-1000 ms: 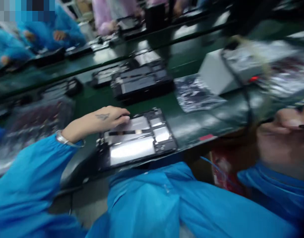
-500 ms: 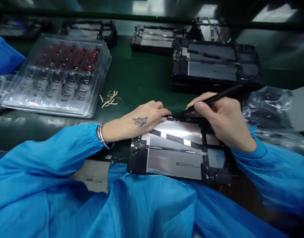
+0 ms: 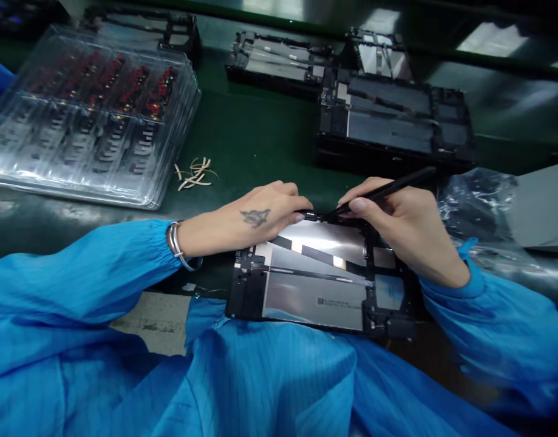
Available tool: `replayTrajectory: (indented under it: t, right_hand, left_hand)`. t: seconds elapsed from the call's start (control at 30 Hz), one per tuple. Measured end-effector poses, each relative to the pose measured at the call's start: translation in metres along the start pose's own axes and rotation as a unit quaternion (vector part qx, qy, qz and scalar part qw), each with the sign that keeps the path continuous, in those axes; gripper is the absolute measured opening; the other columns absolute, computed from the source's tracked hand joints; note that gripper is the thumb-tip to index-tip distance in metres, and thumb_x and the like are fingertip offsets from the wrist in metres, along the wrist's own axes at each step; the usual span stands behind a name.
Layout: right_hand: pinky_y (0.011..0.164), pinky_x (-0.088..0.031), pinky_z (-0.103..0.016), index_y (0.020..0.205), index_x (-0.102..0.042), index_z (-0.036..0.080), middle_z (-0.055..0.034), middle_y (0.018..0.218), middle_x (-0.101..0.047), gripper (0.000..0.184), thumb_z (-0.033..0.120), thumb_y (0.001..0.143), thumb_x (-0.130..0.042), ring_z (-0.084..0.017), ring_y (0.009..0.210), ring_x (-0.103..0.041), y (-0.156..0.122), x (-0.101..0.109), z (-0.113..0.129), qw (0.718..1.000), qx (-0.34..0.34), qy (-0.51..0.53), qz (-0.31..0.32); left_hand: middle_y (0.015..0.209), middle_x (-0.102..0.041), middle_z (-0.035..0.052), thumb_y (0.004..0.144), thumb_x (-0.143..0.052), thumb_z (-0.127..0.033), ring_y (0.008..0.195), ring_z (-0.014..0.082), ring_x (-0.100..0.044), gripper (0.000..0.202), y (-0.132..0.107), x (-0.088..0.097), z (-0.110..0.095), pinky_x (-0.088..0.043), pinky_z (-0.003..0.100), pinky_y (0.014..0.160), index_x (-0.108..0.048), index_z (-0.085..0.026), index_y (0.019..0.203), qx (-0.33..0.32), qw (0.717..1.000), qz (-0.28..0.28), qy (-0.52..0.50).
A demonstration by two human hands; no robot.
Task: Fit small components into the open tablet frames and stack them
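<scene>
In the head view an opened tablet (image 3: pixel 319 297) leans on the table edge and my lap, its black frame around silver panels and a dark ribbon cable. My left hand (image 3: pixel 265 215) is closed on its far edge, thumb on the near side and fingers over the top. In my right hand (image 3: pixel 397 221) is a pair of black tweezers (image 3: pixel 399 183), gripped like a pen. Their tip meets the tablet's far edge, just right of my left fingertips. What the tip touches is too small to make out.
Clear plastic trays (image 3: pixel 91 121) with red and black parts are stacked at left. Thin pale strips (image 3: pixel 194 175) lie beside them. Behind stand several tablet stacks, the nearest a dark stack (image 3: pixel 392 121). At right are a clear plastic bag (image 3: pixel 476 203) and a pale box (image 3: pixel 543 206).
The tweezers' tip has come down and left onto the tablet's edge, the right hand with it. My left hand keeps its hold. The whole view has shifted slightly.
</scene>
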State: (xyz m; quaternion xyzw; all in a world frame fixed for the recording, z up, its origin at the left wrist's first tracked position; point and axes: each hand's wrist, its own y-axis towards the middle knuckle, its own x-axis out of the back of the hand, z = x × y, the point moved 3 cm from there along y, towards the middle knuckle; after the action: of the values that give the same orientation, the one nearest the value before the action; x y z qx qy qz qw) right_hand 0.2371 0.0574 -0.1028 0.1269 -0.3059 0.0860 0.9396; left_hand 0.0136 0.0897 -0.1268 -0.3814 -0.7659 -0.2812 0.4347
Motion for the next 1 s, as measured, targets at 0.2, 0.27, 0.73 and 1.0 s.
replayTrajectory:
  t: [0.2, 0.27, 0.73, 1.0]
  right_hand:
    - [0.066, -0.061, -0.029, 0.094, -0.075, 0.023, -0.002, 0.091, -0.073, 0.027, 0.05, 0.096, -0.071, -0.018, 0.079, -0.074, 0.0005, 0.0003, 0.0005, 1.0, -0.018, 0.019, 0.003]
    - [0.067, -0.062, -0.03, 0.094, -0.075, 0.023, -0.002, 0.092, -0.073, 0.027, 0.05, 0.096, -0.072, -0.019, 0.079, -0.075, -0.0001, 0.0006, 0.0004, 0.999, -0.025, 0.031, -0.007]
    - [0.064, -0.056, -0.03, 0.094, -0.076, 0.023, -0.0026, 0.093, -0.074, 0.024, 0.045, 0.098, -0.068, -0.018, 0.08, -0.071, -0.0016, -0.0024, 0.0017, 1.0, 0.002, -0.025, -0.003]
    - [0.066, -0.061, -0.03, 0.091, -0.075, 0.022, -0.0027, 0.089, -0.073, 0.025, 0.047, 0.096, -0.072, -0.019, 0.077, -0.073, 0.0011, -0.0015, 0.0011, 0.999, -0.019, 0.043, 0.0]
  left_hand:
    - [0.108, -0.063, 0.008, 0.111, -0.042, -0.034, 0.098, 0.0206, -0.059, 0.036, 0.0, 0.0014, -0.0019, -0.043, 0.032, 0.085, -0.067, -0.018, 0.131, 0.001, 1.0, 0.003, 0.0]
    - [0.109, -0.063, 0.008, 0.111, -0.042, -0.033, 0.099, 0.0207, -0.059, 0.036, -0.0003, 0.0019, -0.0026, -0.043, 0.032, 0.086, -0.067, -0.017, 0.132, 0.005, 1.0, 0.004, -0.001]
    - [0.109, -0.063, 0.0075, 0.11, -0.043, -0.032, 0.099, 0.0206, -0.059, 0.036, 0.0007, 0.0029, -0.004, -0.044, 0.033, 0.086, -0.066, -0.018, 0.134, 0.021, 1.0, 0.019, -0.003]
    - [0.11, -0.063, 0.0075, 0.111, -0.042, -0.032, 0.098, 0.0201, -0.06, 0.036, 0.0, 0.0034, -0.0034, -0.044, 0.032, 0.087, -0.065, -0.018, 0.135, 0.015, 1.0, 0.014, -0.005]
